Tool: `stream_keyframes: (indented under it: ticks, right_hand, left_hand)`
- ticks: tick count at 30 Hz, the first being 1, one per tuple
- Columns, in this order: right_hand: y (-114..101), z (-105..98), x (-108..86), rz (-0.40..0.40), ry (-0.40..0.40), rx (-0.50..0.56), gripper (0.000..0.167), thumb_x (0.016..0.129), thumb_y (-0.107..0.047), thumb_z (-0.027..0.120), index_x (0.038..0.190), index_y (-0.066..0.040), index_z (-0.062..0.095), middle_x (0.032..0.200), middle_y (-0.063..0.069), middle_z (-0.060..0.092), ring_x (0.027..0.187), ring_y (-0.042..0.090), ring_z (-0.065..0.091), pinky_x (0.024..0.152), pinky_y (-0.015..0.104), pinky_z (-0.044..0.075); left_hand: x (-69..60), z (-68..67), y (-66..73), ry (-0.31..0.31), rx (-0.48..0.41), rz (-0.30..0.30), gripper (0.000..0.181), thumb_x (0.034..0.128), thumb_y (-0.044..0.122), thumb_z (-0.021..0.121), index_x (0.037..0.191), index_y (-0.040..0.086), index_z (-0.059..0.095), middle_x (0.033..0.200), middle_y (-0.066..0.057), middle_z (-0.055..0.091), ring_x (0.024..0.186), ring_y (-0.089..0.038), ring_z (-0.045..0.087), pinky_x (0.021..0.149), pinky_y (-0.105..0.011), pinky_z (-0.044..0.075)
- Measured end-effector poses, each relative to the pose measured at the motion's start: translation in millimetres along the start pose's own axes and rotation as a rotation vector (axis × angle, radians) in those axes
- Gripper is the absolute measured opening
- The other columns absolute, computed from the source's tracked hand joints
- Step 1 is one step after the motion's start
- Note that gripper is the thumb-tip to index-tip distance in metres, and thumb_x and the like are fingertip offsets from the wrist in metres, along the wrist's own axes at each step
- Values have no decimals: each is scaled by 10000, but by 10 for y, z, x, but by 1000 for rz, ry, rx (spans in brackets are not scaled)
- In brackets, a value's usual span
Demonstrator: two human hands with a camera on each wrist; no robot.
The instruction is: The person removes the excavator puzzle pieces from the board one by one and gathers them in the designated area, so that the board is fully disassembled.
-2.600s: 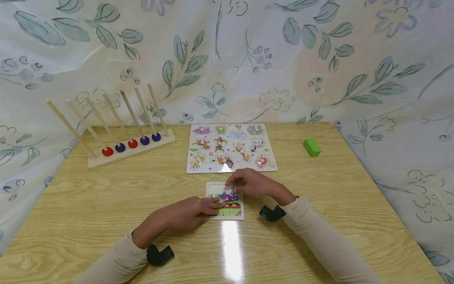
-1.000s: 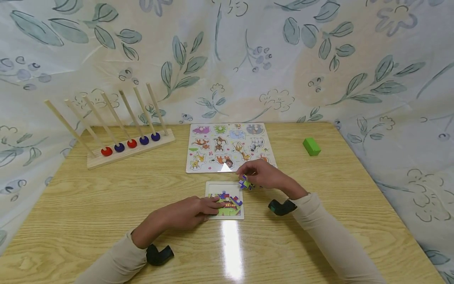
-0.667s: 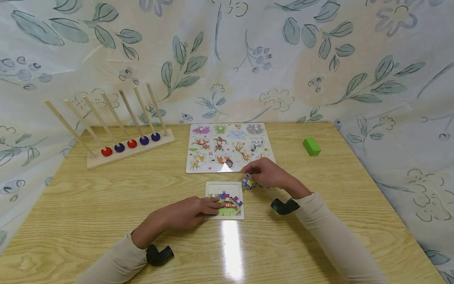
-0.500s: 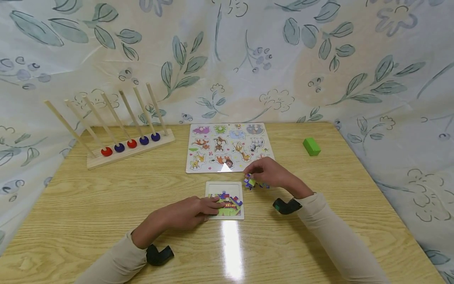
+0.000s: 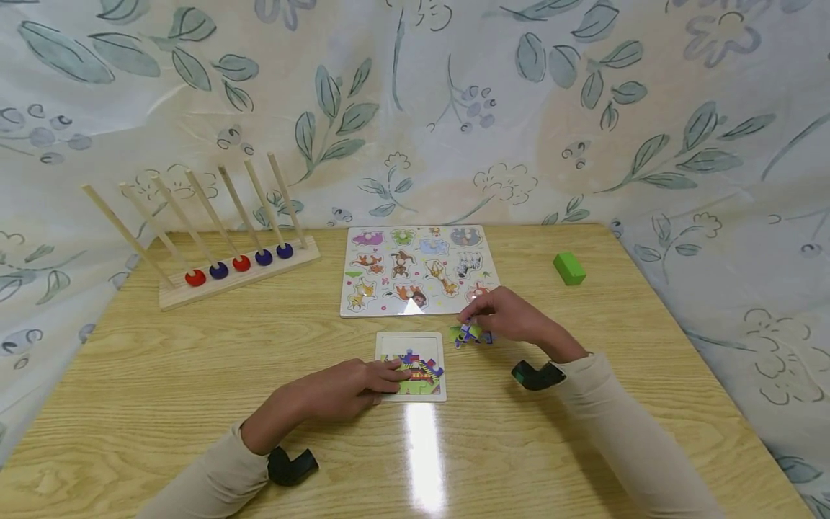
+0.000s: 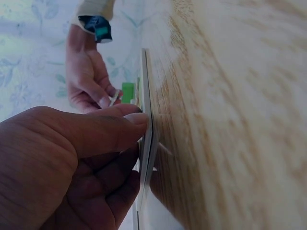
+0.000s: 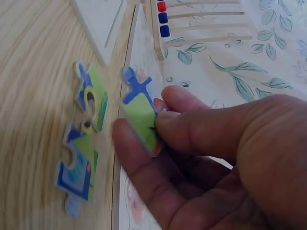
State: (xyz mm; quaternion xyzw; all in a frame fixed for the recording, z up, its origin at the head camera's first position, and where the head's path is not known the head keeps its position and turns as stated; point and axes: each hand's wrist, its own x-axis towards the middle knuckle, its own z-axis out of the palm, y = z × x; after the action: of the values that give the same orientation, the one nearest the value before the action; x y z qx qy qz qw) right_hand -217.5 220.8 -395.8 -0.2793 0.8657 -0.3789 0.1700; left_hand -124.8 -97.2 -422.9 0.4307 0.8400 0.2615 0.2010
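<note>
A small jigsaw puzzle board with a white frame lies on the table, its lower part covered by joined pieces and its upper part bare. My left hand holds it at the left edge, thumb against the rim and fingers over the pieces; in the left wrist view the thumb meets the board's side. Right of the board, my right hand pinches a blue and green jigsaw piece between thumb and fingers, raised off the table. Below it lie two loose jigsaw pieces, close together.
An animal peg puzzle lies just beyond the small board. Back left stands a wooden bead rack with upright pegs and red and blue beads. A green block sits back right. Patterned cloth hangs behind the table.
My right hand has moved from over the board's upper right out to the right, the jigsaw piece in its fingers, and loose pieces now show beneath it. The left hand has stayed put.
</note>
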Motion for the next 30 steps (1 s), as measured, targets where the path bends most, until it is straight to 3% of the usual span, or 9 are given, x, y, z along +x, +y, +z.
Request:
stream_keyframes:
  ticks: [10, 18, 24, 30]
  right_hand:
    - [48, -108, -54, 6, 6, -8, 180, 921, 25, 630, 1077, 44, 718, 1029, 92, 704, 907, 187, 614, 735, 279, 505]
    - [132, -196, -91, 43, -20, 16, 201, 927, 72, 574, 1077, 60, 708, 1043, 125, 706, 945, 223, 631, 740, 286, 523]
    - [186, -257, -122, 50, -26, -50, 196, 920, 57, 601, 1065, 10, 724, 1023, 70, 709, 927, 198, 603, 775, 311, 496]
    - [260, -304, -147, 46, -13, -46, 237, 915, 80, 591, 1125, 40, 692, 1023, 87, 708, 953, 216, 625, 771, 306, 507]
  left_hand:
    - [3, 3, -6, 1, -5, -11, 368, 997, 43, 525, 1361, 54, 575, 1474, 24, 446, 1398, -178, 323, 1088, -402, 344]
    - [-12, -4, 3, -11, -2, -20, 367, 1007, 55, 510, 1369, 57, 567, 1494, 43, 419, 1410, -174, 301, 1101, -454, 315]
    - [-13, -8, -1, -3, -2, -3, 361, 1009, 54, 506, 1363, 48, 570, 1492, 39, 423, 1406, -178, 309, 1098, -437, 324]
    - [-15, -7, -15, 8, 5, 31, 353, 1003, 36, 509, 1349, 29, 579, 1489, 3, 435, 1393, -233, 340, 1088, -467, 331]
